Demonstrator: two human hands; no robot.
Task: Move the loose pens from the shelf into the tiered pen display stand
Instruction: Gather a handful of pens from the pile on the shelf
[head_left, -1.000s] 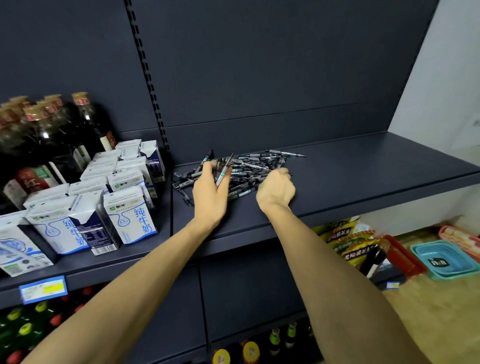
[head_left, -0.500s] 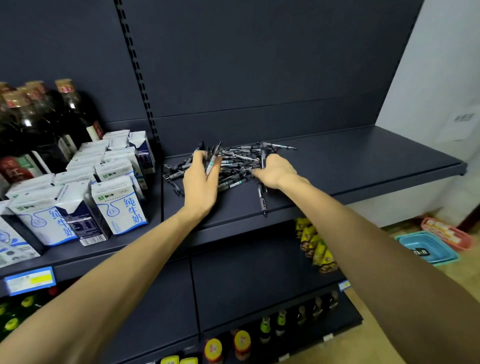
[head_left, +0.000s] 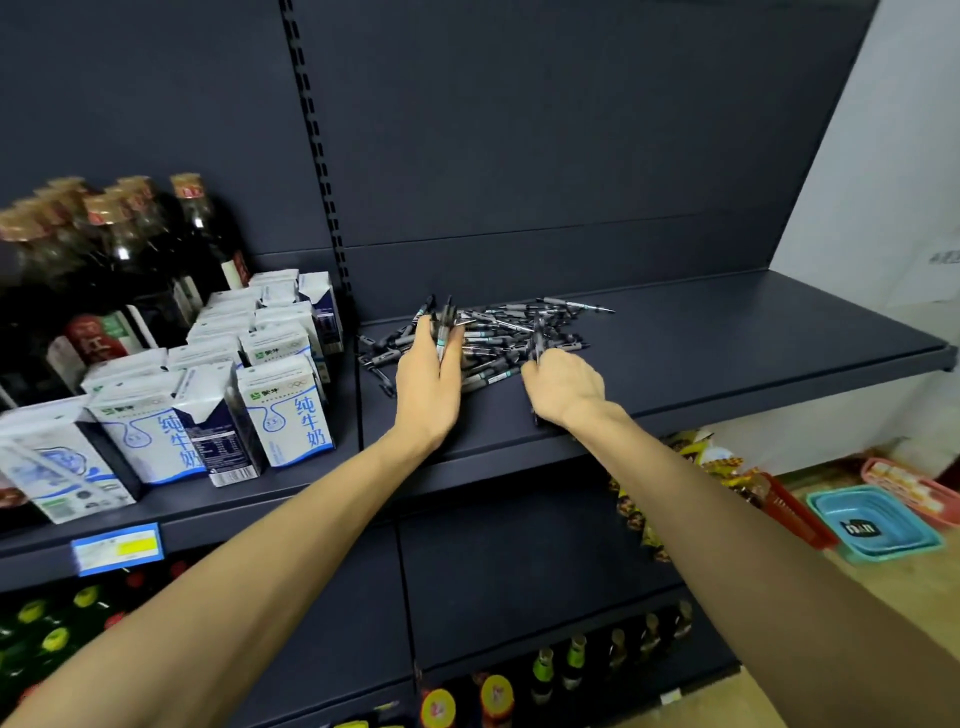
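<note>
The left hand (head_left: 428, 384) clasps a gathered bunch of pens (head_left: 445, 325) upright for carrying; the right hand (head_left: 563, 384) pinches one pen (head_left: 537, 338) from the shelf (head_left: 727, 353) heap (stand unseen).

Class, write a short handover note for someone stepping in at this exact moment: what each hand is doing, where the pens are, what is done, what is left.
Left hand: holds a small bunch of pens upright between its fingers, at the left of the pile.
Right hand: fingers curled on a pen at the near right of the pile.
Pen pile: loose on the dark shelf, right of the milk cartons.
Display stand: not in view.
Done: a few pens gathered, none seen delivered.
Left: nearly the whole pile to move into the stand.
</note>
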